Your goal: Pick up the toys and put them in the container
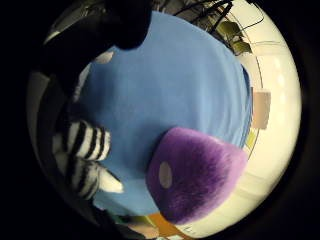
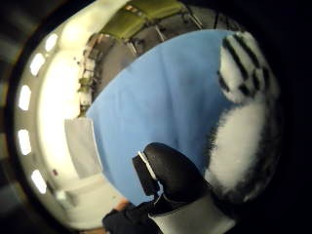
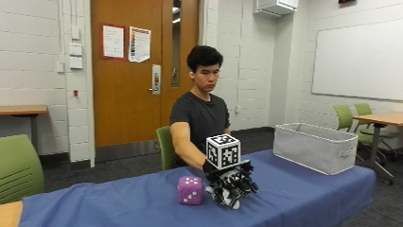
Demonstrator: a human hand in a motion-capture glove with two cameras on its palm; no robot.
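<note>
Since a blue cloth covers the whole long table, there is wide open room on it between the toys and the grey fabric container, which stands well apart near the far end, its top open and its walls looking soft enough to give if bumped. A purple plush die sits just beside the gloved right hand; it looks light and squashy and could be taken across any two faces. Smallest is the black-and-white striped plush toy, which the gloved fingers curl round, just above or on the cloth. It appears light, soft and furry, so I judge a grasp round its body safer than one on a limb.
</note>
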